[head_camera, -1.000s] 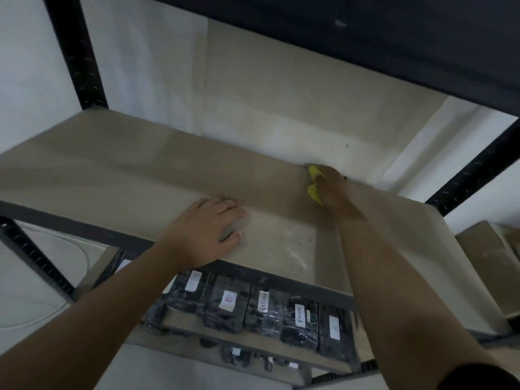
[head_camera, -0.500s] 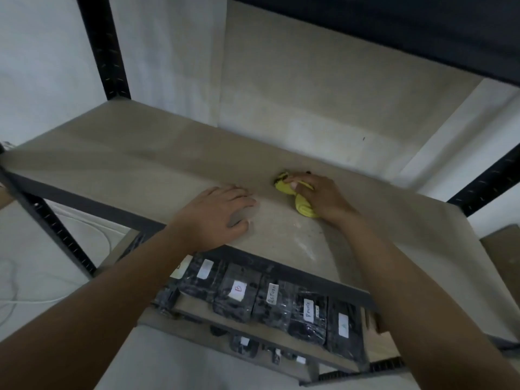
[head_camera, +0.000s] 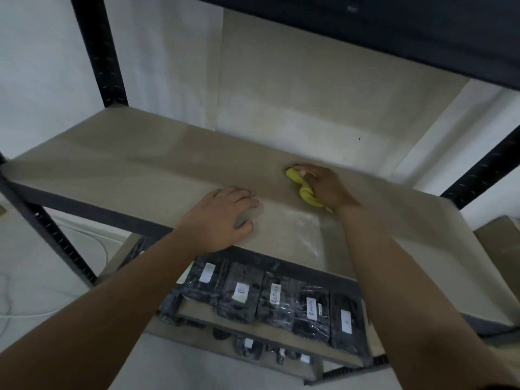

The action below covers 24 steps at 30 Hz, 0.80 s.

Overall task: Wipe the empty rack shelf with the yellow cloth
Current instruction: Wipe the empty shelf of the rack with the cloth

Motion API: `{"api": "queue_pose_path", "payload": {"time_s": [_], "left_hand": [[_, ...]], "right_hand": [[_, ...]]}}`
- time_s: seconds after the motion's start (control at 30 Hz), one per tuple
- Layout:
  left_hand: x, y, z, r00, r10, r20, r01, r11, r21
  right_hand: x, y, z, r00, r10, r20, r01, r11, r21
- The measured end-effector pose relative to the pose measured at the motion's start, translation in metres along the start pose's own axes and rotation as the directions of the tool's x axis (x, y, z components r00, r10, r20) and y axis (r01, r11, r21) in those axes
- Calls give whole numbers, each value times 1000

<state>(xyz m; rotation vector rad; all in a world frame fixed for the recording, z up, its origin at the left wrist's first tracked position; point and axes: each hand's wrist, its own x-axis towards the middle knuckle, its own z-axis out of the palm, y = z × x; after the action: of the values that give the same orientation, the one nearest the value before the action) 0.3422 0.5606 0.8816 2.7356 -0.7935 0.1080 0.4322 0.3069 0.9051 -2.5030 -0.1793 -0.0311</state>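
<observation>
Head | R hand (head_camera: 326,187) grip clamped on yellow cloth (head_camera: 305,191), moved toward shelf (head_camera: 140,170) back | L hand (head_camera: 219,218) flat, unmoved

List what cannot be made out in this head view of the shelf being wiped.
- Yellow cloth: mostly covered by the right hand.
- Labels on the black packages below: handwriting too small and blurred.
- Shelf right end: cut off by the right forearm and the frame edge.

Dim, soft light falls from my left, my arms shadow the shelf (head_camera: 118,164), and straight posts bow at the edges.
</observation>
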Motion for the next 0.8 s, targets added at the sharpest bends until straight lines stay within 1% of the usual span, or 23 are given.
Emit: {"api": "queue_pose_path", "payload": {"time_s": [0.03,0.13,0.17,0.3,0.33,0.37,0.4,0.47,0.5,0.53,0.57,0.6,0.63,0.67,0.7,0.73,0.8], "left_hand": [[0,1,0,1000,3,-1,-3,1000,4],[0,1,0,1000,2,0,-2,1000,-1],[0,0,0,1000,5,0,-5,1000,-6],[1,-1,-1,1000,6,14,-6,1000,-1],[1,-1,-2,1000,7,12,-7,1000,-4],[0,0,-3,1000,10,11,-10,1000,-8],[-1,0,-4,1000,14,14,-14,1000,-12],[-2,1,-6,999,23,23,-23,1000,-11],[-2,1,-6,999,24,25,-24,1000,-13],[-2,1,-7,999,24,27,-23,1000,-14],[-2,1,-7,999,25,26,-24,1000,-15],[-2,2,-7,999,25,25,-25,1000,-15],[-3,2,-7,999,23,26,-23,1000,-14],[-3,3,-7,999,19,28,-19,1000,-14],[-3,3,-7,1000,18,24,-18,1000,-14],[-3,3,-7,1000,17,14,-17,1000,-13],[-4,4,-8,1000,23,9,-23,1000,-19]], "right_hand": [[-9,-8,2,999,-16,35,15,1000,15],[-53,-27,6,995,-10,103,-6,989,149],[-71,-32,4,992,0,126,-23,984,179],[-123,-35,-7,949,7,315,-94,961,261],[-126,-37,-12,948,17,319,-117,947,298],[-126,-40,-19,954,44,295,-150,925,348],[-123,-38,-28,970,84,228,-171,902,397],[-117,-34,-52,986,162,44,-162,847,506],[-117,-30,-64,980,195,-25,-153,836,527],[-117,-20,-73,970,229,-75,-167,862,478],[-118,-11,-77,958,269,-102,-214,904,369],[-118,1,-75,944,309,-115,-289,943,163],[-119,13,-69,935,335,-120,-345,936,-76],[-121,21,-60,929,340,-142,-366,901,-234],[-126,21,-49,926,337,-170,-374,879,-295],[-129,20,-39,927,323,-193,-369,879,-304],[-138,4,-23,944,269,-190,-318,894,-316]]}}
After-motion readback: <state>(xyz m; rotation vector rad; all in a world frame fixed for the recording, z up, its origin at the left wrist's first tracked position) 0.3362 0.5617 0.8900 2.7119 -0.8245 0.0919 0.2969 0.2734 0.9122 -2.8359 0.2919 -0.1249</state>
